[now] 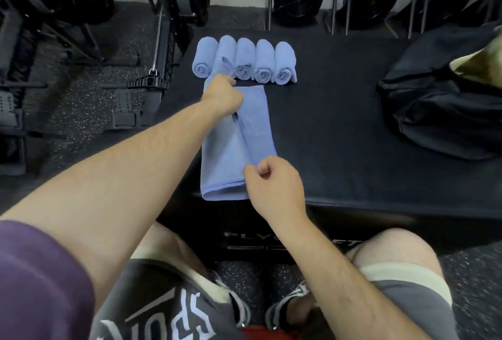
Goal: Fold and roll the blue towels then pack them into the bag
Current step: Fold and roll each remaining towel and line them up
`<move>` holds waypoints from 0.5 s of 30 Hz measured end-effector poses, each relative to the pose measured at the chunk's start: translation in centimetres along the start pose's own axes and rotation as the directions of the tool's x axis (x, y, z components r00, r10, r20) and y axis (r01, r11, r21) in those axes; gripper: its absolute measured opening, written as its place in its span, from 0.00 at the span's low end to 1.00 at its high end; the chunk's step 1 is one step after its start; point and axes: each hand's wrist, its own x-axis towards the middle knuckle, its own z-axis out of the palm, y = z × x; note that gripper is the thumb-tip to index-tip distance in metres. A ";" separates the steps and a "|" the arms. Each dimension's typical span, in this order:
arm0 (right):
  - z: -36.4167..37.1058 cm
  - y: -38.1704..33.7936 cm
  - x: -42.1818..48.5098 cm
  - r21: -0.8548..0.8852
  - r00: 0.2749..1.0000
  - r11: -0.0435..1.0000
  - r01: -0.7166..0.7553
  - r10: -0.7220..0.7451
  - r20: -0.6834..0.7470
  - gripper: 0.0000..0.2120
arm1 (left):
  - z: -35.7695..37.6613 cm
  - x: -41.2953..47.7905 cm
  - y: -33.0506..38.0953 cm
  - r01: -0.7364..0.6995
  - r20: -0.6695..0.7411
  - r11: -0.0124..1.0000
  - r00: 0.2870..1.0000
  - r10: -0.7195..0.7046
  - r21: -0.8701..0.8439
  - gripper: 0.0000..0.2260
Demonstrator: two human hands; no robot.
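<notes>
I'm pinching the towel (233,149) at both ends, left hand (222,95) far, right hand (274,179) near, keeping its fold straight on the desk (339,122). Five rolled towels (244,60) are waiting behind it; the bag (445,106) is sitting to the right.

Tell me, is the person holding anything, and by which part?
Yes: the flat blue towel. The left hand pinches its far end, and the right hand pinches its folded-over edge near the front.

White lettering beginning "PLY" is printed on the front of the black box (271,239); "SPOR" is partly seen on the dark shorts (168,315).
</notes>
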 end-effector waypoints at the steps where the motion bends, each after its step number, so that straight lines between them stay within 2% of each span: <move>1: -0.5 0.5 0.2 -0.001 1.000 1.000 -0.006 0.006 -0.006 0.13 | 0.7 0.1 0.4 0.001 -0.007 1.000 1.000 -0.001 0.012 0.13; 2: -0.9 1.0 0.3 0.007 1.000 1.000 -0.016 0.016 -0.012 0.13 | 1.3 0.0 0.9 0.005 -0.012 0.999 1.000 -0.004 0.037 0.15; 5: -1.6 2.1 0.6 0.034 0.998 0.998 -0.061 0.062 -0.019 0.14 | 3.1 0.0 2.0 -0.033 0.032 0.993 0.999 0.029 0.110 0.09; 10: -2.2 3.4 0.7 0.065 0.995 0.994 -0.089 0.085 0.054 0.05 | 5.2 0.3 2.5 -0.063 0.085 0.987 0.995 0.050 0.151 0.07; 13: -2.1 4.0 0.7 0.090 0.997 0.996 -0.019 0.012 0.075 0.15 | 6.0 0.1 2.5 -0.088 0.115 0.985 0.991 0.072 0.146 0.08; 15: -1.9 4.6 0.9 0.027 0.996 0.999 0.035 -0.037 0.078 0.11 | 6.6 0.3 2.3 -0.088 0.110 0.988 0.991 0.074 0.126 0.09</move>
